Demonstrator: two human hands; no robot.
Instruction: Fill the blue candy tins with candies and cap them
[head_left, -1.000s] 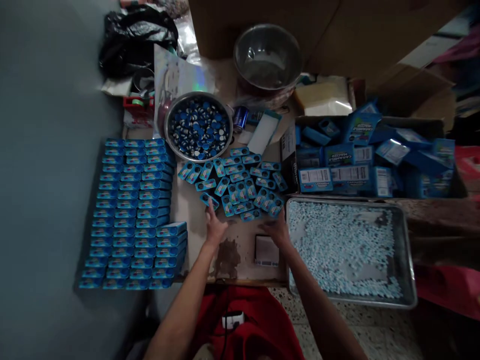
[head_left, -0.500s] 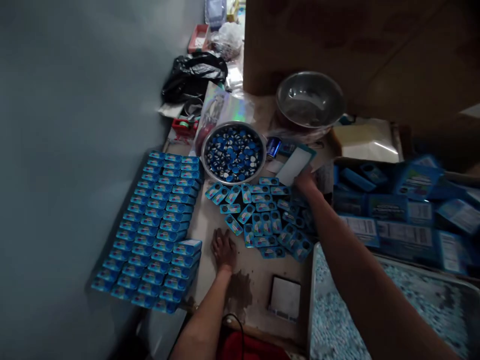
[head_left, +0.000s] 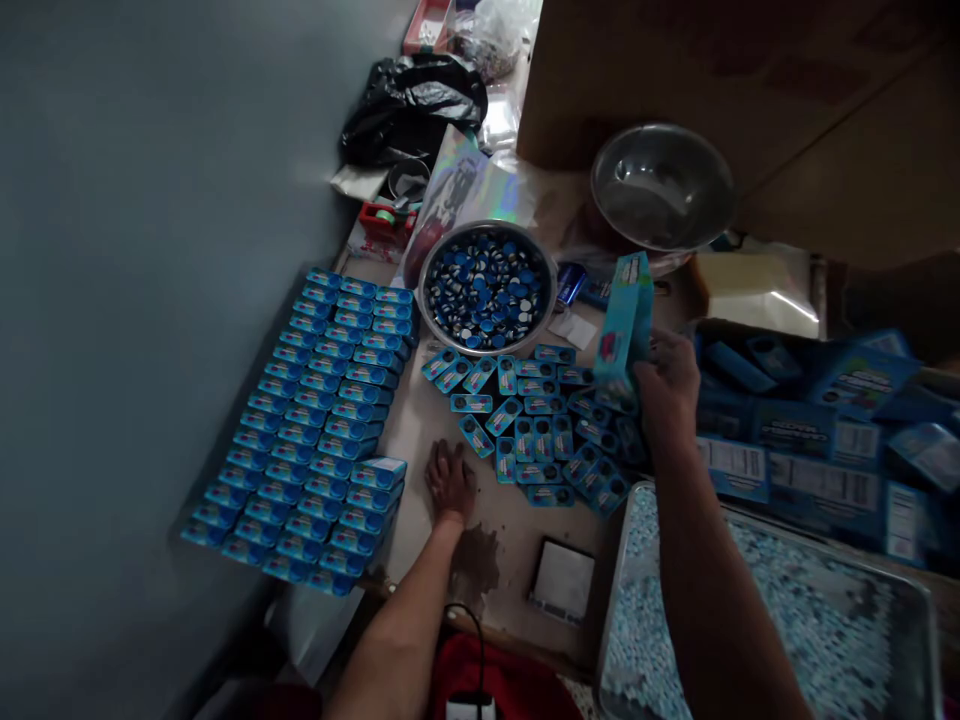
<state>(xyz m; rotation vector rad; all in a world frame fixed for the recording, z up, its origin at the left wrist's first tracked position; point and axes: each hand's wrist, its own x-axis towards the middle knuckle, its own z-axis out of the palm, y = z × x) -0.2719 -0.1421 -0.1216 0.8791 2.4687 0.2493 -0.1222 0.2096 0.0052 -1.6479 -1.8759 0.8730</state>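
My right hand [head_left: 670, 385] grips a blue printed carton [head_left: 624, 325], raised above the right end of the loose pieces. My left hand [head_left: 451, 482] lies palm down on the table [head_left: 409, 440], fingers spread, holding nothing. Between the hands are several small flat blue cards [head_left: 534, 440] with round dark spots, scattered flat. Left of my left hand, rows of upright blue boxes [head_left: 311, 420] stand packed closely together. Beyond the cards sits a steel bowl [head_left: 424, 320] full of round blue and silver caps [head_left: 487, 290].
A metal tray [head_left: 924, 640] of pale blue pellets lies at the right front. Behind it is a big box of blue cartons [head_left: 817, 430]. A small scale [head_left: 564, 578] lies near the front edge. An empty steel bowl [head_left: 664, 190], a red tape dispenser [head_left: 386, 220] and a black bag [head_left: 412, 105] are farther back.
My right hand has drawn nearer and to the right, turning the carton from its pale side to its printed side. My left hand stays flat on the table. The view has shifted slightly.
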